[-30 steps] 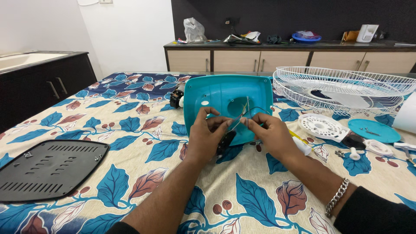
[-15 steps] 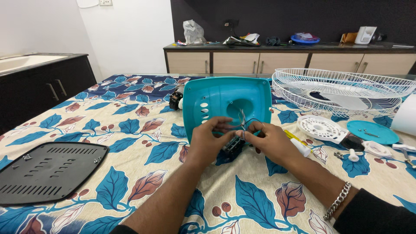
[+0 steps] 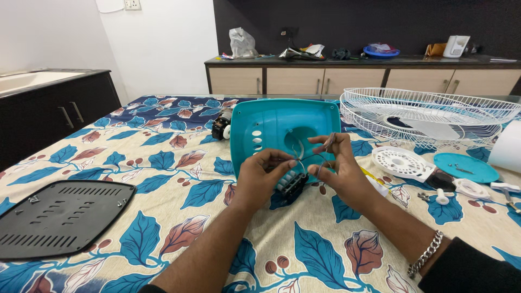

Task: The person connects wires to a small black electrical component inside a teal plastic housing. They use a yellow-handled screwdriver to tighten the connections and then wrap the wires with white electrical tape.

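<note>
**Hands pinching wires at the teal housing**

Head view: since the earlier frame, our hands have drawn slightly apart and the right one has lifted. Our left hand [image 3: 266,172] pinches thin wires [image 3: 302,154] with thumb and forefinger; our right hand [image 3: 335,165] pinches the same wires, fingers raised. Below them sits one black switch block [image 3: 291,186], against one teal housing [image 3: 285,130] mid-bed. One black grille plate [image 3: 57,217] lies at the left edge, one white fan guard [image 3: 429,114] towards the right.
</note>
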